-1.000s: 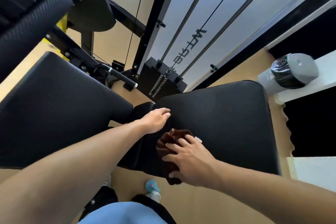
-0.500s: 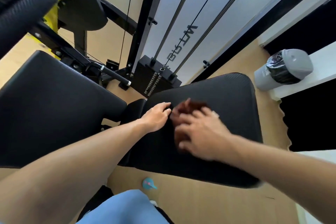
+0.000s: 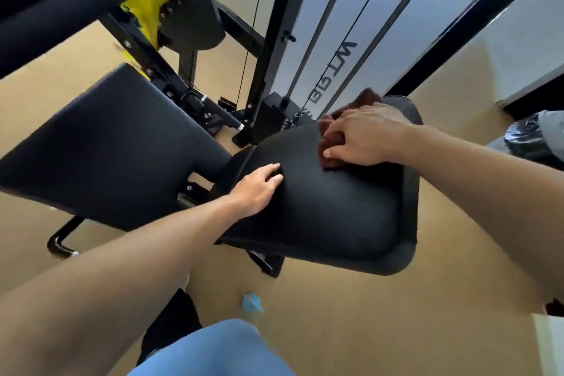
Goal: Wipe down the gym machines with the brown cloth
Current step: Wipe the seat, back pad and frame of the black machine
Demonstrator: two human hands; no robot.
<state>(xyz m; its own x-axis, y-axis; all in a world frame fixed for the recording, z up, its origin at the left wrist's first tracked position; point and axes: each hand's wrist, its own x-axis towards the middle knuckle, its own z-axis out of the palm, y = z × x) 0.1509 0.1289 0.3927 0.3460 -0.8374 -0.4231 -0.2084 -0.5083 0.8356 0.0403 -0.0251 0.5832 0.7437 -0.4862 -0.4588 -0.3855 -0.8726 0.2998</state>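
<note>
A black padded seat [image 3: 332, 210] of a gym machine fills the middle of the head view. My right hand [image 3: 363, 137] grips the bunched brown cloth [image 3: 331, 159] and presses it on the far part of the seat; more of the cloth sticks out beyond my knuckles near the seat's far edge. My left hand [image 3: 256, 188] rests flat with straight fingers on the seat's left edge. A second black pad [image 3: 106, 156] lies to the left.
The weight stack [image 3: 274, 119] with its guide rods and cable rises behind the seat. A yellow part [image 3: 149, 12] and a black frame stand at upper left. A grey bin with a black liner [image 3: 531, 137] is at right. A light blue shoe tip [image 3: 251, 302] is on the tan floor.
My right hand has slid the cloth from the seat's near edge across to its far part. My left hand has stayed on the left edge. The view has shifted.
</note>
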